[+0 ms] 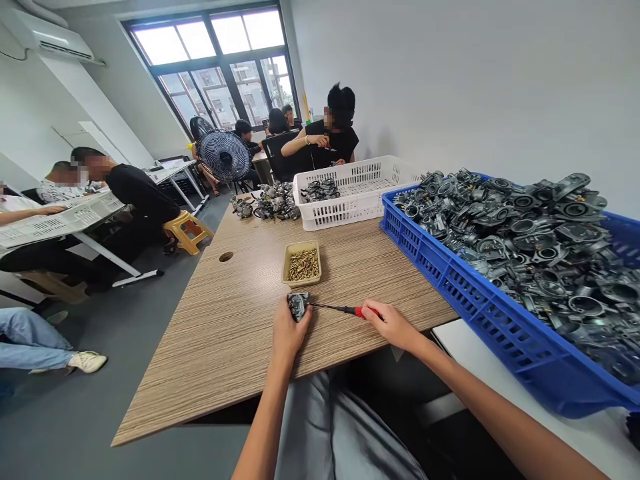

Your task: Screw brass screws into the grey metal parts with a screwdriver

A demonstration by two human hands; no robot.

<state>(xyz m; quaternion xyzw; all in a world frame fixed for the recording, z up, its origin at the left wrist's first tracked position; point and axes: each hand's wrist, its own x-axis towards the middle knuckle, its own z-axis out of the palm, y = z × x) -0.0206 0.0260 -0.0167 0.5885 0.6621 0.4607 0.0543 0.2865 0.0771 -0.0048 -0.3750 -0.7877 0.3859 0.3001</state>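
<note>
My left hand (pixel 291 331) grips a small grey die-cast carburetor (pixel 299 305) at the near edge of the wood-grain table (pixel 220 340). My right hand (pixel 387 325) holds a red-handled screwdriver (pixel 345 310) low over the tabletop, with its thin steel shaft reaching to the carburetor. Just beyond the carburetor, a small beige tray (pixel 302 264) holds several brass screws or fittings. Neither hand touches the tray.
A blue plastic crate (pixel 425 270) heaped with grey carburetor bodies fills the right side. A white slotted basket (pixel 345 207) and a loose pile of carburetors (pixel 273 203) stand at the table's far end. A co-worker (pixel 333 137), a fan (pixel 224 156) and other workers' desks lie beyond.
</note>
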